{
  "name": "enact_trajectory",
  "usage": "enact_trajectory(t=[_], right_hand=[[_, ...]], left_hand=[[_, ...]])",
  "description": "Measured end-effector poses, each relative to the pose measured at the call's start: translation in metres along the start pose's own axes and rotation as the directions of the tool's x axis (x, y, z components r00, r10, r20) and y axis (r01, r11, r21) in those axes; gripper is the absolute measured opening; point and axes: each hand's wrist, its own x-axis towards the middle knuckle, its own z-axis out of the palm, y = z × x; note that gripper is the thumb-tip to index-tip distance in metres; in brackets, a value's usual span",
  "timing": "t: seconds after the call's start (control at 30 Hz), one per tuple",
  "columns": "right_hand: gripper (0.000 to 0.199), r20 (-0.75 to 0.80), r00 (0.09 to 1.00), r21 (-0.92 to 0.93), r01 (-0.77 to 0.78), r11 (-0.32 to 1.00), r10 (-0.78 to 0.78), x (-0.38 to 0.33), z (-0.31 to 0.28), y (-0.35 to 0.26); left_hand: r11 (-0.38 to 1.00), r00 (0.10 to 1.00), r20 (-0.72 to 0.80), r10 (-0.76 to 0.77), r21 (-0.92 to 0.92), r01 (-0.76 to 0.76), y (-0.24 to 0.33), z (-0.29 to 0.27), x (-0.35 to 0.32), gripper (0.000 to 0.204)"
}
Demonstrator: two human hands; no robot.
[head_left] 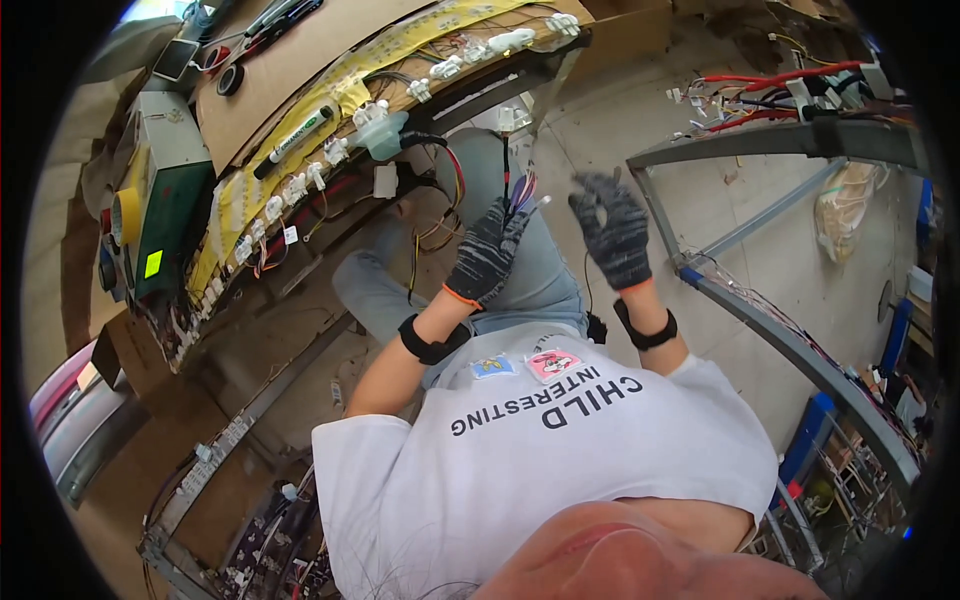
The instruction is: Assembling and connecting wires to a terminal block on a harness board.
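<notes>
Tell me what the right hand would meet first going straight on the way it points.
The right hand would probably meet the metal table leg first, passing over floor, though depth is unclear.

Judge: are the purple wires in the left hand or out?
In: the left hand grips the wires, which protrude past its fingers.

- Large dark capital lettering point(553, 405), two words, upside down across the white shirt point(600, 465), lower centre of the frame.
- Printed lettering along the white marker pen point(299, 139), upper left.
- Yellow label point(153, 264) on the green box point(170, 215), left: too small to read.
</notes>
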Motion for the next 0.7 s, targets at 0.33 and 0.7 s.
enact_trajectory(t=[0.33, 0.7], right_hand=[[0.021, 0.533, 0.827, 0.761, -0.561, 0.325, 0.179, 0.104, 0.07, -0.039], [0.023, 0.485, 0.869, 0.719, -0.461, 0.521, 0.099, 0.13, 0.112, -0.048]], left_hand=[[0.993, 0.987, -0.111, -0.113, 0.009, 0.115, -0.006, 0.009, 0.009, 0.031], [0.984, 0.97, -0.174, -0.168, 0.028, 0.176, -0.005, -0.011, 0.029, 0.046]])
